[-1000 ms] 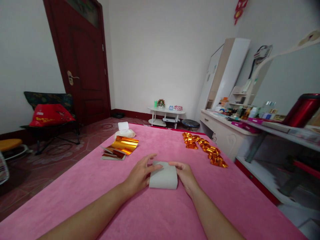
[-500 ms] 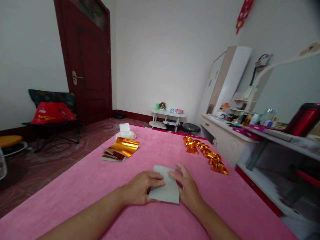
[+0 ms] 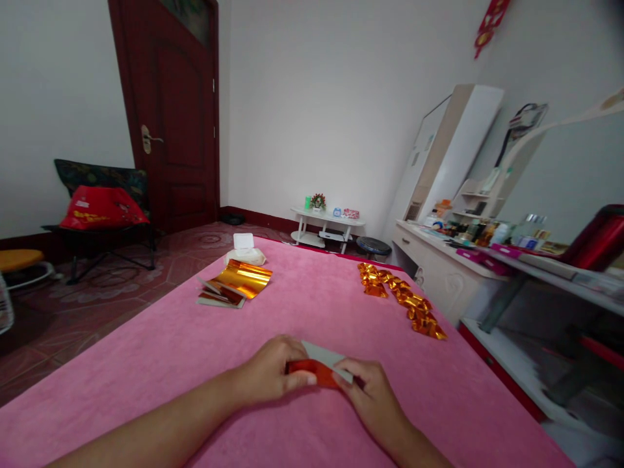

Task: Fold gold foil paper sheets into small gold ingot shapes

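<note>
Between my two hands is a sheet of foil paper (image 3: 322, 373), pale grey on one face and shiny orange-gold on the other. Its near edge is bent up so the orange side faces me. My left hand (image 3: 280, 369) grips the left end, thumb along the orange side. The right end is pinched by my right hand (image 3: 368, 390), where a grey corner shows between thumb and fingers. The fingers behind the sheet are partly hidden. Off to the left lies a pile of flat foil sheets (image 3: 244, 278), and on the right a row of folded gold foil pieces (image 3: 402, 292).
A pink cloth (image 3: 312, 299) covers the surface under my hands. At its far left edge sits a white pack with a raised lid (image 3: 244, 242). To the right stands a dressing table (image 3: 443, 253) crowded with bottles; a low white table (image 3: 326, 221) is by the far wall.
The sheet lay with its grey side up under loosely spread fingers. Now its near edge is curled up, showing orange, and both hands have closed on its ends.
</note>
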